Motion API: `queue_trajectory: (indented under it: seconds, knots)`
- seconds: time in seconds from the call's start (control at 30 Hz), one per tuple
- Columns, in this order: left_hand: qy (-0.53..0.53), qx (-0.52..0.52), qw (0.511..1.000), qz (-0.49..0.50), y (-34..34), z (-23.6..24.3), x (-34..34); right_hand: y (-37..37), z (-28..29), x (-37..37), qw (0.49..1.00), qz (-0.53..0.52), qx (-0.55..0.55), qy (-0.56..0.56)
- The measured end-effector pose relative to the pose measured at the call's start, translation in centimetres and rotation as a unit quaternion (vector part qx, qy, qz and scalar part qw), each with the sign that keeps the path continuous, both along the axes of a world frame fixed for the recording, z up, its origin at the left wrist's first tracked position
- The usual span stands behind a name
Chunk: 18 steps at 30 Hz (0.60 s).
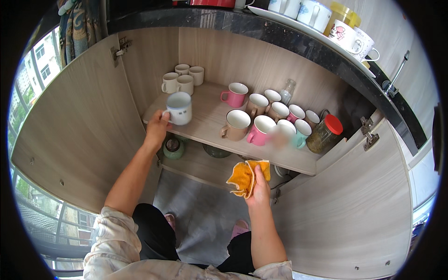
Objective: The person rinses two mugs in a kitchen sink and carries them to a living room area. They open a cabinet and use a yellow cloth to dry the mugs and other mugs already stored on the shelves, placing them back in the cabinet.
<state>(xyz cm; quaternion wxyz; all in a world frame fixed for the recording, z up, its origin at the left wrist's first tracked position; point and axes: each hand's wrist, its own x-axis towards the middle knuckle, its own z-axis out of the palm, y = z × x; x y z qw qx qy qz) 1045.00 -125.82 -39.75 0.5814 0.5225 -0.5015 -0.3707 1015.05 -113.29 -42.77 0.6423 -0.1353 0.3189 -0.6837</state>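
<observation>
My left hand (158, 128) grips a white mug (179, 109) with a bluish rim by its handle, at the front left of the cabinet shelf (205, 100). Whether the mug touches the shelf I cannot tell. Behind it several plain white mugs (185, 84) stand grouped in the corner. Lower right, in front of the shelf edge, my right hand (259, 186) is closed round a bunched orange cloth (243, 177) with a pale border. Across the shelf's middle and right stand a pink mug (237, 94), a brown mug (236, 125) and several other pink, brown and teal mugs.
A red-lidded jar (325, 134) and a clear glass bottle (288, 91) share the shelf. Open cabinet doors flank me, left (74, 126) and right (350, 200). Above runs a black countertop (224, 21) bearing a tray of cups (312, 35). A green jar (173, 147) sits below.
</observation>
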Motion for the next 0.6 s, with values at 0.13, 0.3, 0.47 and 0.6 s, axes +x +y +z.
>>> queue_trajectory:
  seconds: [0.13, 0.3, 0.47, 0.6]
  knots:
    - [-0.065, 0.015, 0.991, 0.112, -4.9, -1.7, 1.9, 0.4, 0.2, -0.2, 1.000, 0.025, -0.006, 0.002]
    - [-0.121, 0.033, 0.978, 0.168, -8.2, -3.3, 3.1, 0.4, -0.1, -0.3, 0.999, 0.038, 0.008, -0.001]
    - [-0.055, 0.017, 0.995, 0.083, -8.9, -2.9, 0.1, 0.7, 0.0, -0.3, 0.999, 0.038, 0.004, -0.004]
    - [0.040, 0.053, 0.996, 0.054, -11.8, -2.5, -3.6, 0.6, 0.0, 0.4, 0.998, 0.057, 0.036, -0.006]
